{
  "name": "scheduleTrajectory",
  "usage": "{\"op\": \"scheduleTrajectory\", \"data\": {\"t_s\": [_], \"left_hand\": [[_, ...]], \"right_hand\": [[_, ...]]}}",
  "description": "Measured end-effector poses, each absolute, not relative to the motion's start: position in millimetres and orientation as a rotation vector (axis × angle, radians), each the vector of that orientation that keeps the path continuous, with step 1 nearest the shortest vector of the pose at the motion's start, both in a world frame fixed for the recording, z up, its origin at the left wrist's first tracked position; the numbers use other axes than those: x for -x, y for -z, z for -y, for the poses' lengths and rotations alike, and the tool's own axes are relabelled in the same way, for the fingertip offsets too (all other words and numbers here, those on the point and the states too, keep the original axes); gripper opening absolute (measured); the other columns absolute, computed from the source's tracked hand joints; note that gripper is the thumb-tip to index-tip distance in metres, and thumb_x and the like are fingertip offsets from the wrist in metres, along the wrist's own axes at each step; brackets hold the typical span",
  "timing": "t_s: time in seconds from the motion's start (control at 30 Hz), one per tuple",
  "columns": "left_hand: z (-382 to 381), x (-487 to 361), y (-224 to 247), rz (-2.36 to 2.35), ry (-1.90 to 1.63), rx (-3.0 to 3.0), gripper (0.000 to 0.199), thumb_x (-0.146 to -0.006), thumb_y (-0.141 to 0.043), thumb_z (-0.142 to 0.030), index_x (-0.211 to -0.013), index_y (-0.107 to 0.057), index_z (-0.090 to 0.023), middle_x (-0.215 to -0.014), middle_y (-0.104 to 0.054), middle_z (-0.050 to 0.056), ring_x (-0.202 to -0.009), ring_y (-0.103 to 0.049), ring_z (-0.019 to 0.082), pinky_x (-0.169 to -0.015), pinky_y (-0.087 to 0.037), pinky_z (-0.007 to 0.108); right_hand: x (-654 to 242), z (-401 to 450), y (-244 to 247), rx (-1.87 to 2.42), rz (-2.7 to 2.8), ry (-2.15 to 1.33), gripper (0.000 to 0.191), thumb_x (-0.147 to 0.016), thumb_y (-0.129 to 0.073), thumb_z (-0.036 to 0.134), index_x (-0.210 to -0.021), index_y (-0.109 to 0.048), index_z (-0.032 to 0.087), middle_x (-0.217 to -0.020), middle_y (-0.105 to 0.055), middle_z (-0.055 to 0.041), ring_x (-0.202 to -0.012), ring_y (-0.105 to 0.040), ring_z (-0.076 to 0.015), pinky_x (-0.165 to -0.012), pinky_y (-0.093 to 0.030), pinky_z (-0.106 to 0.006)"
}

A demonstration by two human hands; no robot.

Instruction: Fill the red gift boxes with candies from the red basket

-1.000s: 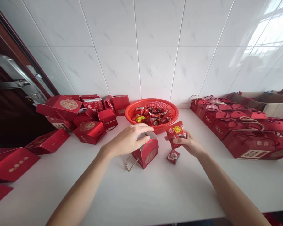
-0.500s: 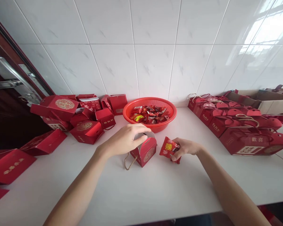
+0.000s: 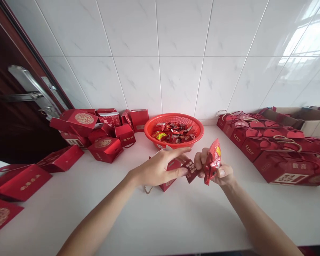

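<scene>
My right hand [image 3: 221,172] is closed on a shiny red snack packet [image 3: 213,160] with yellow print, held upright above the white table. Between my two hands is a small dark red packet [image 3: 191,170] with pale print; the thumb of my left hand [image 3: 162,167] presses on it, and the right fingers touch its other side. Behind my left hand stands a small red gift box [image 3: 168,185], partly hidden, with a rope handle [image 3: 148,190] at its left. Just beyond, an orange-red basket [image 3: 173,145] holds several wrapped sweets [image 3: 174,132].
Several red boxes [image 3: 105,149] lie at the left, some stacked near the dark door [image 3: 5,71]. Rows of closed red boxes [image 3: 290,167] with handles fill the right side, with a cardboard box [image 3: 317,128] behind them. A tiled wall [image 3: 181,81] bounds the table.
My right hand has lifted and turned the snack packet upright. My left hand has moved right from the box top to the small dark packet, now visible between my hands. The view has shifted slightly.
</scene>
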State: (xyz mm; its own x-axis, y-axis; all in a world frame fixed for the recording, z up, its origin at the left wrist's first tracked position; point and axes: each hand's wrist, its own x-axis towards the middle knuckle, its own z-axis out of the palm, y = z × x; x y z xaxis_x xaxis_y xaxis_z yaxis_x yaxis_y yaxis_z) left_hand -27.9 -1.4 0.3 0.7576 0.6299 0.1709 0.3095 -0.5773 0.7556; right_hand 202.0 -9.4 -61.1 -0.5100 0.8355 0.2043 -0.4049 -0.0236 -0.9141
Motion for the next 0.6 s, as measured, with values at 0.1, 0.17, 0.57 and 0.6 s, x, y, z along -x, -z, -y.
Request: {"op": "scheduleTrajectory", "data": {"t_s": [0.1, 0.17, 0.57, 0.6], "left_hand": [[-1, 32, -4, -0.726, -0.628, -2.08, 0.045, -0.09, -0.06, -0.031, -0.134, -0.053, -0.023, -0.103, -0.073, 0.004, -0.1, -0.068, 0.02, -0.092, -0.055, 0.036], [-4, 38, -9, -0.791, -0.709, -1.996, 0.041, -0.088, -0.062, -0.03, -0.128, -0.057, -0.022, -0.094, -0.072, 0.004, -0.091, -0.069, 0.02, -0.083, -0.058, 0.034], [-16, 73, -23, -1.166, -1.102, -2.182, 0.032, -0.086, -0.058, -0.028, -0.115, -0.067, -0.018, -0.099, -0.074, 0.005, -0.091, -0.07, 0.02, -0.085, -0.058, 0.034], [-16, 72, -22, -1.172, -1.07, -2.212, 0.031, -0.087, -0.057, -0.028, -0.115, -0.066, -0.018, -0.1, -0.074, 0.005, -0.092, -0.07, 0.02, -0.086, -0.058, 0.033]], "right_hand": [[-193, 8, 47, 0.584, 1.331, -1.68, 0.057, -0.039, -0.084, 0.055, -0.07, -0.052, 0.02, -0.072, -0.059, -0.0023, -0.05, -0.054, -0.0126, -0.046, -0.049, -0.028], [-188, 5, 36, 0.606, 1.361, -1.656, 0.058, -0.039, -0.084, 0.056, -0.073, -0.054, 0.02, -0.073, -0.062, -0.0035, -0.052, -0.057, -0.0148, -0.048, -0.051, -0.03], [-155, -26, -16, 0.696, 1.714, -1.179, 0.044, -0.062, -0.086, 0.04, -0.095, -0.07, 0.015, -0.092, -0.071, -0.0064, -0.087, -0.066, -0.0234, -0.082, -0.055, -0.037], [-154, -28, -15, 0.73, 1.749, -1.136, 0.044, -0.062, -0.085, 0.042, -0.094, -0.07, 0.015, -0.089, -0.071, -0.0062, -0.084, -0.066, -0.0229, -0.079, -0.054, -0.036]]}}
